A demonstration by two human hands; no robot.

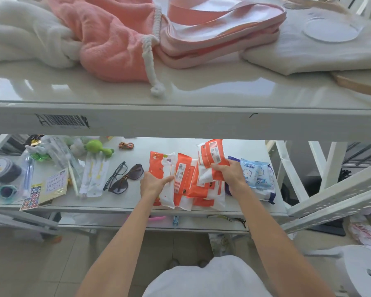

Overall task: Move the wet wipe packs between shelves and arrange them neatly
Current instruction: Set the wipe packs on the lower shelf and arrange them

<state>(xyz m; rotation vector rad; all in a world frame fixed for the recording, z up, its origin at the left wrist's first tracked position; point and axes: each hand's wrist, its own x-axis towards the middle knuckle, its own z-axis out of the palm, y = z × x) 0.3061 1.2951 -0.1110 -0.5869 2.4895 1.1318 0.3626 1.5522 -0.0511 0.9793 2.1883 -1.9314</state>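
Note:
Several orange-and-white wet wipe packs point(186, 181) lie in a loose, overlapping pile on the lower shelf point(137, 207), right of centre. My left hand point(154, 183) grips the leftmost packs of the pile, thumb on top. My right hand point(228, 174) holds a bunch of orange packs point(211, 156) tilted up above the pile. Blue-and-white wipe packs point(256, 175) lie just right of my right hand, partly on a purple pack.
Two pairs of glasses point(124, 176) lie left of the pile, then packaged items, a green toy point(98, 147), a toy car point(126, 145) and stickers. The upper shelf point(180, 121) holds a pink towel, pink bag and white cloth. A slanted metal rail point(334, 202) stands at right.

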